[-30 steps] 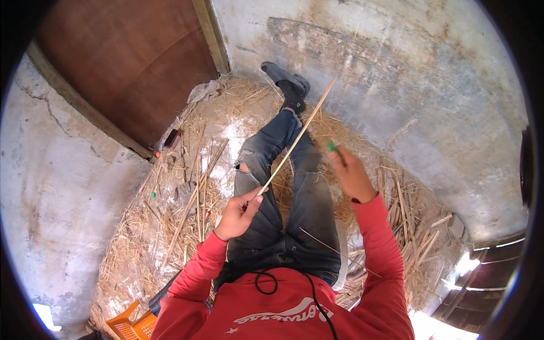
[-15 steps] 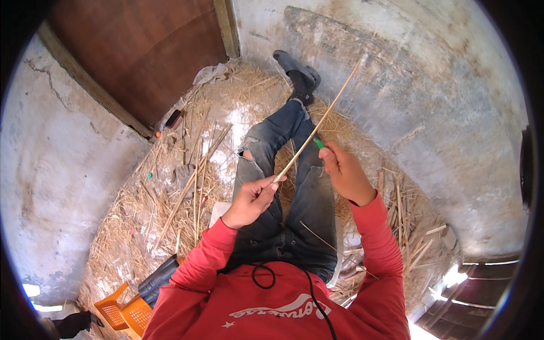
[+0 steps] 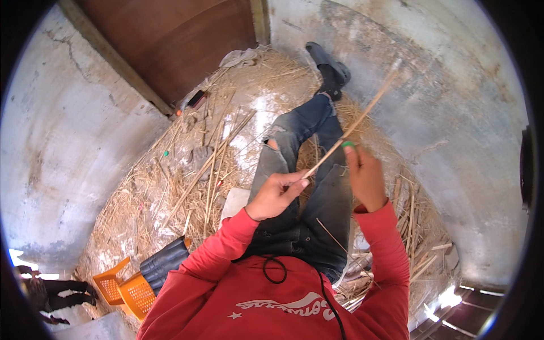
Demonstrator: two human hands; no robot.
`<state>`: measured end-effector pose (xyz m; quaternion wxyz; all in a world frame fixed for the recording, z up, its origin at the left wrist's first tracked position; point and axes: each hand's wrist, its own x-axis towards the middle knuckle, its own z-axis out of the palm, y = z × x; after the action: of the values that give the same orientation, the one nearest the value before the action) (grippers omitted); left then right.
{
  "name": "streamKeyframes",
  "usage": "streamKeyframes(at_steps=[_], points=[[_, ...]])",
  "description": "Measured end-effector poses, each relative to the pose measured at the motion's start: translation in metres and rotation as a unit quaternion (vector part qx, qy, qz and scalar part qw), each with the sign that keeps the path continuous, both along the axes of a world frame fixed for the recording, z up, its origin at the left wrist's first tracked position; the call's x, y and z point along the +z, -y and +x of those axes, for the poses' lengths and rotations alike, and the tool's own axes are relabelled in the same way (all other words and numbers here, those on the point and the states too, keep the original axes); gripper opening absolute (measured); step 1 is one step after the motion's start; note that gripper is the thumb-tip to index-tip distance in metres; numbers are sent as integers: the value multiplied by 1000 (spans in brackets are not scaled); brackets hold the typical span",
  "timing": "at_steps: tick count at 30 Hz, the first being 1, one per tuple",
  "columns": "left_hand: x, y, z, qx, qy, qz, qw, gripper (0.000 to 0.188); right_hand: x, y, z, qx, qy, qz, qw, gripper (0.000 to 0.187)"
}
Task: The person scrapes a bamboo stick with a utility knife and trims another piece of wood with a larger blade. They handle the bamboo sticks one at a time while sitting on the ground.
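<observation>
Pinched between the thumb and fingers of my left hand (image 3: 279, 195) is the near end of a long, thin, pale wooden stick (image 3: 371, 105). It slants up and away to the right over my legs, its far part smeared by motion. My right hand (image 3: 367, 175) is closed on a small green tool (image 3: 347, 145) beside the middle of the stick. Only its green part shows; I cannot tell whether it touches the stick. A thin loose strip (image 3: 331, 234) lies across my right thigh.
Straw and loose sticks (image 3: 212, 164) cover the floor left of my legs, with more sticks (image 3: 411, 218) at right. An orange plastic chair (image 3: 137, 294) stands lower left, dark material over it. Plaster walls (image 3: 453, 113) and a brown door panel (image 3: 175, 45) enclose the space.
The view has turned, so my legs and hands appear farther right. My right hand has tilted, its fingers pointing more upward. Both hands keep their hold, and the stick now looks blurred.
</observation>
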<state>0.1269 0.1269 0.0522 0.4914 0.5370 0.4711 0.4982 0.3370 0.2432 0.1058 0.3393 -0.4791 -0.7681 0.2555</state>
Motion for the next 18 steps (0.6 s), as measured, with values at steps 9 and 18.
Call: streamKeyframes(at_steps=[9,18], points=[[1,0,-1,7,42,-23,999,37,-1,7,-8,25,-19,-24,999,32],[-4,0,-2,15,89,-39,995,35,-13,23,-18,71,19,-61,995,32]])
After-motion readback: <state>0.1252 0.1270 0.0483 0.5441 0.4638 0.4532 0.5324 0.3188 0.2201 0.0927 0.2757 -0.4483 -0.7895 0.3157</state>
